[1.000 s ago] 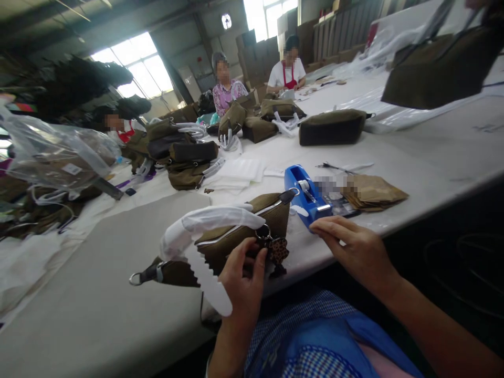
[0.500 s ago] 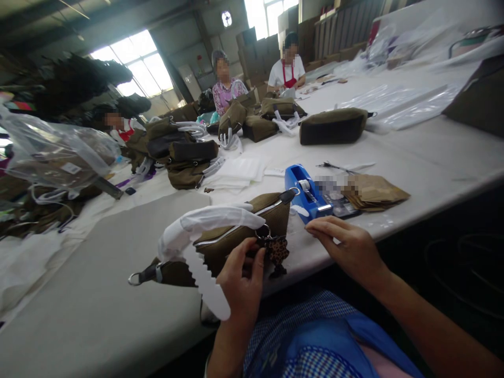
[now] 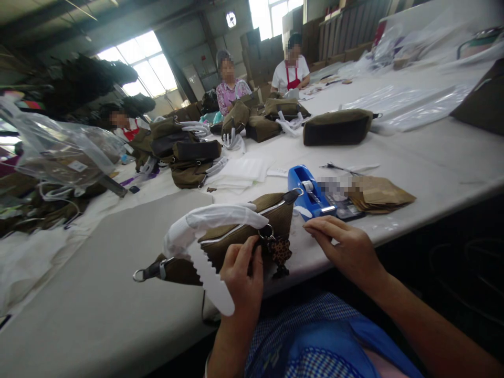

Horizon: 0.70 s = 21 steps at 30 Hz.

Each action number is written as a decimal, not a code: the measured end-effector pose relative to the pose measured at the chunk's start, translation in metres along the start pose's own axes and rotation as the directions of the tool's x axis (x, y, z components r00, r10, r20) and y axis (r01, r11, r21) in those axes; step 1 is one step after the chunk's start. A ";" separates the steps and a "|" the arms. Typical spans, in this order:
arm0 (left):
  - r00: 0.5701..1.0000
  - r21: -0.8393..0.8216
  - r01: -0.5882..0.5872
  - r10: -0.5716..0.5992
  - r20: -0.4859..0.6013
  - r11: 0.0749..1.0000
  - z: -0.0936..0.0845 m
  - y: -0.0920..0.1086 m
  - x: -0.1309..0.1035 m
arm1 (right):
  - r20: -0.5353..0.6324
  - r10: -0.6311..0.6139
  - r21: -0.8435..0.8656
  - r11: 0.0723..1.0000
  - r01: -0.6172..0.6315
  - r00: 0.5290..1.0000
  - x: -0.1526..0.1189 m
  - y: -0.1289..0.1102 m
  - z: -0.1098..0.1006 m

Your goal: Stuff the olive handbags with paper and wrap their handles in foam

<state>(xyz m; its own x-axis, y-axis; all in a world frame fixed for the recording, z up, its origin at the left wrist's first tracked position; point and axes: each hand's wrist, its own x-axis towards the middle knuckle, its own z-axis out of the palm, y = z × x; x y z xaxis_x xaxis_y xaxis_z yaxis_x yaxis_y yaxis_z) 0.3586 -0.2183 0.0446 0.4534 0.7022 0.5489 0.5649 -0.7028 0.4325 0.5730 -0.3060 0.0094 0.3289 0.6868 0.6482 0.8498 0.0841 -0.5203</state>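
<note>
An olive bag (image 3: 236,239) lies on the pale table (image 3: 98,299) right in front of me, its handle wrapped in white foam (image 3: 205,223). My left hand (image 3: 242,275) grips the bag's near side, beside the zipper pull and a dark spotted charm (image 3: 279,251). My right hand (image 3: 346,247) rests flat on the table edge, fingers apart, just in front of a blue tape dispenser (image 3: 309,197). It holds nothing that I can see.
Brown paper envelopes (image 3: 380,191) lie right of the dispenser. Another olive bag (image 3: 336,127) sits further back, and several more (image 3: 189,157) are piled mid-table. Clear plastic bags (image 3: 59,152) hang at the left. Three people sit at the far end.
A dark bag held up at the top right has gone from there. My right hand slid slightly left along the table edge; my left hand kept its grip.
</note>
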 end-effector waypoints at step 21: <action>0.990 -0.120 0.124 -0.115 0.079 0.985 0.005 0.010 -0.005 | 0.083 -0.079 -0.089 0.992 0.086 0.993 -0.002 -0.010 0.000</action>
<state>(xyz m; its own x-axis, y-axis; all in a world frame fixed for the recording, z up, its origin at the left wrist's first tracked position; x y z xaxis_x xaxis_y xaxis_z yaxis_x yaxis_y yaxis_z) 0.3652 -0.2281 0.0425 0.4388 0.7852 0.4370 0.5299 -0.6189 0.5799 0.5636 -0.3078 0.0135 0.2253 0.7358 0.6386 0.9083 0.0786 -0.4110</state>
